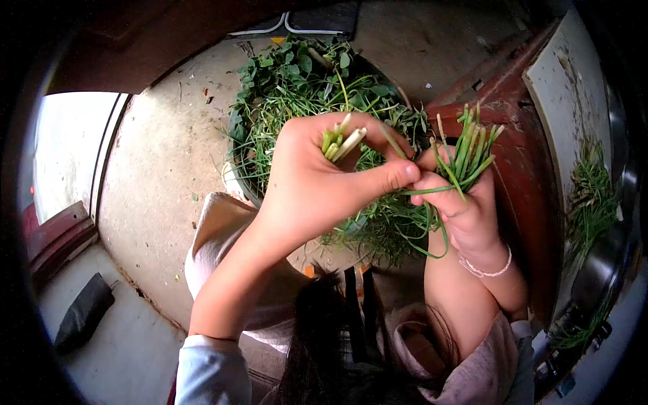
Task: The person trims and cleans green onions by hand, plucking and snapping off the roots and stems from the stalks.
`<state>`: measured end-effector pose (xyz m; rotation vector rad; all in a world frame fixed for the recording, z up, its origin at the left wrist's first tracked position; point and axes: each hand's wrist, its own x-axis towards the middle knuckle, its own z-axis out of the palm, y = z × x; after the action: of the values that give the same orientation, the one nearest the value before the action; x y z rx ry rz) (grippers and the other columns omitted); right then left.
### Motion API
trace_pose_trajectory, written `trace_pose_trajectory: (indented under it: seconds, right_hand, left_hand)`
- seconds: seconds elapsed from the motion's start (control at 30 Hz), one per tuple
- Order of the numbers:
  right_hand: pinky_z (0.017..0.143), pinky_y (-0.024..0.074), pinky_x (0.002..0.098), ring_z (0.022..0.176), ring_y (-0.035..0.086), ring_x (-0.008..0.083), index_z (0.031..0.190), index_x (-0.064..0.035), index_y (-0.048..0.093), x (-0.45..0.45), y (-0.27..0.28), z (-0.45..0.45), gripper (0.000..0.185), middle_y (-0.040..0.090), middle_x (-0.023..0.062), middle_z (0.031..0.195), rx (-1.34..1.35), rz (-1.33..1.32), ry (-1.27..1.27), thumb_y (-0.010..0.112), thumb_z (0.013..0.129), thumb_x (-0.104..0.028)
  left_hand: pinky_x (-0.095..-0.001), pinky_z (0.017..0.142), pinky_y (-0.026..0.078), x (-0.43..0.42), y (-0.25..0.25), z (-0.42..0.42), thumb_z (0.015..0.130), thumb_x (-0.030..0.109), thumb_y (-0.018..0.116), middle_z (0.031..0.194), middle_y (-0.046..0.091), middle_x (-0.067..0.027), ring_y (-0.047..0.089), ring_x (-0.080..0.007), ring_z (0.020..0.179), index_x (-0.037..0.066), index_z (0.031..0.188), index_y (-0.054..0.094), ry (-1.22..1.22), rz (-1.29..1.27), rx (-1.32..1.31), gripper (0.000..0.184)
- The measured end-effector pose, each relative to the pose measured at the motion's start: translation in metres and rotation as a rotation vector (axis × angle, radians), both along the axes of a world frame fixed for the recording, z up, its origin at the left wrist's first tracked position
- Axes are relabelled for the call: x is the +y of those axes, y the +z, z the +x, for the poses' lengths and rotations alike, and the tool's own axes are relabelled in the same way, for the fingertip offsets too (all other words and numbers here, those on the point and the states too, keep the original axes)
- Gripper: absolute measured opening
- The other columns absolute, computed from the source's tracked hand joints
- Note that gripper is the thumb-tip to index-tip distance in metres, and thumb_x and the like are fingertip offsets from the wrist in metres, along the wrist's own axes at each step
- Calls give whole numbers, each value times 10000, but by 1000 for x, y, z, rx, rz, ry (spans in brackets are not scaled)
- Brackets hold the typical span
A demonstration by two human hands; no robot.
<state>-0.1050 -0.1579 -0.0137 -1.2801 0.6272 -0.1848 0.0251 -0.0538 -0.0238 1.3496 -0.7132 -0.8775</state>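
Left hand (312,183) curls round pale stalks (347,144); right hand (474,217) grips green stems (474,150); slackened fingers could drop some.

**Plain, Lived-in Home Interior**

Looks like a home — judging by a bare, stained grey concrete floor (169,142) strewn with small scraps, worn dark-red wooden furniture (513,128) close at the right, and a scuffed whitish board (574,81) near loose green stems (588,209). Feels homely too, with a broad heap of green leaves and slender stalks (290,88) down low — can't be pinned to one room.
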Motion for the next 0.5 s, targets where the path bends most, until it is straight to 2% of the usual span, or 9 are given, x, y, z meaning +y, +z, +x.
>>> trace_pose_trajectory:
  seconds: [0.07,0.1,0.13,0.37,0.43,0.5]
  right_hand:
    - [531,398,198,593,505,75,726,-8,554,5,-5,3,68,557,7,659,-97,-100,-46,589,676,-39]
    - [497,383,211,537,483,104,703,20,513,7,-1,7,90,511,54,648,-61,-114,-57,542,680,-62]
    - [497,383,211,537,483,104,703,20,513,7,1,7,90,511,54,648,-58,-114,-60,542,680,-62]
    - [475,369,202,507,467,96,651,19,519,8,6,10,136,526,73,601,-17,-64,-63,531,684,-112]
    - [470,399,204,512,490,81,710,-10,529,5,1,7,129,548,55,619,-66,-61,20,544,726,-136]
    - [471,399,204,512,486,83,704,-9,523,5,0,8,132,548,62,623,-73,-33,26,543,725,-137]
  left_hand:
    - [-160,487,363,0,-1,0,647,25,647,626,570,-1,468,-22,561,1,696,600,0,1,-3,72]
    - [-165,492,371,1,1,0,652,32,643,618,572,-7,477,-26,562,3,686,597,-1,68,-5,64]
    - [-169,497,379,2,3,0,656,40,639,611,574,-13,486,-30,563,5,675,595,-1,134,-7,59]
    - [-200,508,398,2,-3,-2,691,30,586,597,569,-37,506,-64,548,4,695,586,7,28,-62,27]
    - [-205,507,397,3,-2,-2,698,20,568,592,558,-45,508,-81,544,3,698,577,1,44,-89,19]
    - [-207,506,396,4,-5,-2,697,16,564,593,553,-48,509,-86,543,3,691,568,8,15,-102,16]
